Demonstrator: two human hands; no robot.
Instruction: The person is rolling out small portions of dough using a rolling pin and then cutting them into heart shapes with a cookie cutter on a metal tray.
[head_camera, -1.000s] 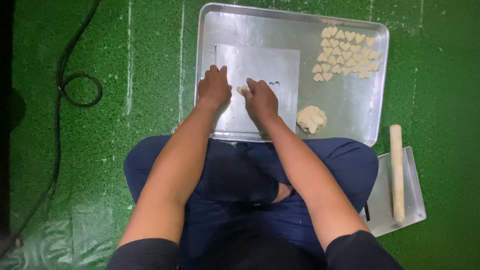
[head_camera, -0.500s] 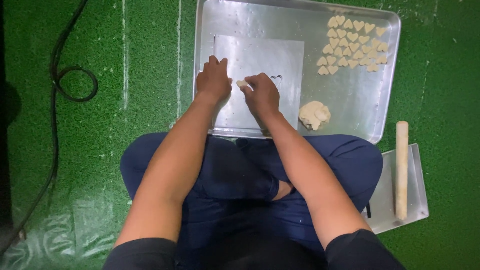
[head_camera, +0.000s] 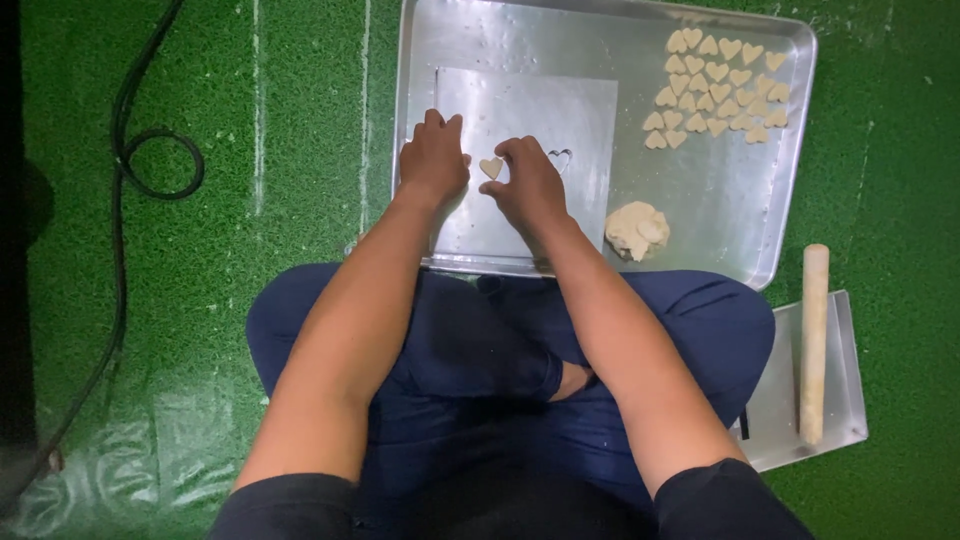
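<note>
Nearest the camera, the person sits cross-legged in dark blue trousers (head_camera: 480, 400) on a green mat (head_camera: 250, 200), both forearms reaching forward. To the right, beside the knee, a pale rolling pin (head_camera: 814, 340) lies on a small flat metal plate (head_camera: 845, 400). Just past the knees sits a large metal tray (head_camera: 720, 220) with a square metal sheet (head_camera: 540, 110) laid flat inside it. The left hand (head_camera: 433, 158) rests palm down on the sheet, fingers together, knuckles up. The right hand (head_camera: 530, 180) is beside it, fingers curled, and the two hands meet at a small heart-shaped dough piece (head_camera: 491, 167) — it sits between the thumbs and fingertips, apparently pinched, over the sheet. Just right of the right hand lies a heart-shaped cutter outline (head_camera: 560, 158). A lump of dough (head_camera: 637, 230) rests on the tray near the right wrist. Farther off, in the tray's far right corner, cut dough hearts (head_camera: 715, 90) lie clustered in rows. At the left — well apart — a black cable (head_camera: 150, 160) loops across the mat.
</note>
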